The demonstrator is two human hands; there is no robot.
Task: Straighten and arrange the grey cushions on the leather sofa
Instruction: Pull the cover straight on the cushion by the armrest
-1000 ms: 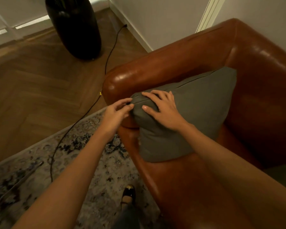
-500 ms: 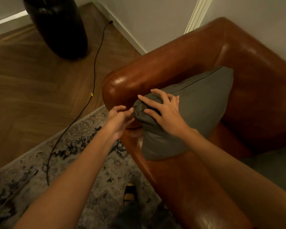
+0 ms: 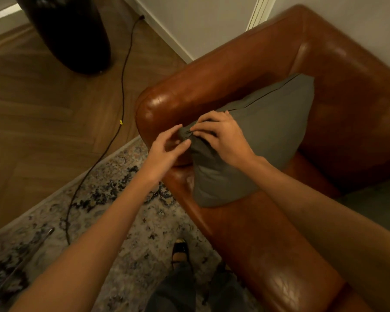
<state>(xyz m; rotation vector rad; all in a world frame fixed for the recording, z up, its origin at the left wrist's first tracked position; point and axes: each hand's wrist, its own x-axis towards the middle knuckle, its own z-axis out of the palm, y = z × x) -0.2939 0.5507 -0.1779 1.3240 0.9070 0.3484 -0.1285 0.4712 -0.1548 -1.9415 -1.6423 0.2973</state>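
Now right hand (image 3: 225, 138) fingers pinching grey cushion (image 3: 268, 136) corner, left hand (image 3: 167, 147) released beside.

We're in a home, a living room by the look of it. There's a brown leather sofa (image 3: 268, 70) on the right with a grey cushion (image 3: 268, 136) propped in its corner. Herringbone wood floor (image 3: 43, 113) runs off to the left, a patterned rug (image 3: 122, 210) lies near us, a big dark vase (image 3: 72, 32) stands far left, and a cable (image 3: 122, 91) trails across the floor.
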